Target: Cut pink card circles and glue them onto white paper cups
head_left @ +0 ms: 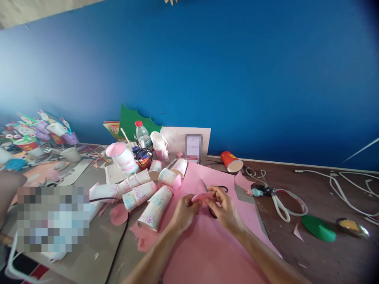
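Observation:
Both hands meet over a large pink paper sheet [189,252]. My left hand [184,213] pinches the left edge of a small pink paper circle [201,198]. My right hand [223,207] grips the circle's right side between thumb and fingers. Black-handled scissors [205,185] are at my right hand, the blade pointing up and left and the handle loops showing around the fingers; whether they lie on the sheet or hang from the hand I cannot tell. Left of my left hand lie several white paper cups [156,207] with pink and blue drawings.
Another pink circle [119,214] lies beside a black cable [120,240]. Behind stand a plastic bottle [142,132] and a stack of cups [118,156]. A red cup [231,161], white cables [281,205] and a green paper cone [319,228] are right. Someone's arm [8,193] shows far left.

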Action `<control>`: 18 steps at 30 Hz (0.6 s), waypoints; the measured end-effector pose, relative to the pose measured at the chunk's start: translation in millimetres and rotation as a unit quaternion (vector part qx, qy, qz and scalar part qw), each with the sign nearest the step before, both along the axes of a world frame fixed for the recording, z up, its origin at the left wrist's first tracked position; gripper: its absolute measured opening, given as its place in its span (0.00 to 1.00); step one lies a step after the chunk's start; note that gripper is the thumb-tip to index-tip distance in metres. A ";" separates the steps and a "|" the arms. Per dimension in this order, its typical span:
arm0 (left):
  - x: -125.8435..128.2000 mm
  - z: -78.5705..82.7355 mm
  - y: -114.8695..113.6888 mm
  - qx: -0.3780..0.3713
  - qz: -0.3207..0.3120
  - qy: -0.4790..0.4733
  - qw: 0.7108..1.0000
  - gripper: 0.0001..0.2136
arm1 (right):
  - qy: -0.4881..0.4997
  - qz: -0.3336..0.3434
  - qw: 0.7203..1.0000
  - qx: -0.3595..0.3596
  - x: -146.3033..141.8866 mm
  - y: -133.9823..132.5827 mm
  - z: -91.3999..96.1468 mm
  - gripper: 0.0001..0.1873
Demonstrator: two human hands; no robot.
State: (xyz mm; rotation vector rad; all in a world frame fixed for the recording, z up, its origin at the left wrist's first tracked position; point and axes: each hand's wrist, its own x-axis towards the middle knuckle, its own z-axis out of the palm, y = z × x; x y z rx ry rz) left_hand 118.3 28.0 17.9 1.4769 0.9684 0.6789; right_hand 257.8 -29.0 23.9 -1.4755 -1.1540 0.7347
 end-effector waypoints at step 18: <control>0.5 -1.6 0.3 -0.088 -0.006 -0.084 0.993 0.13 | 0.055 -0.005 0.998 0.022 -3.6 2.2 -4.0 0.15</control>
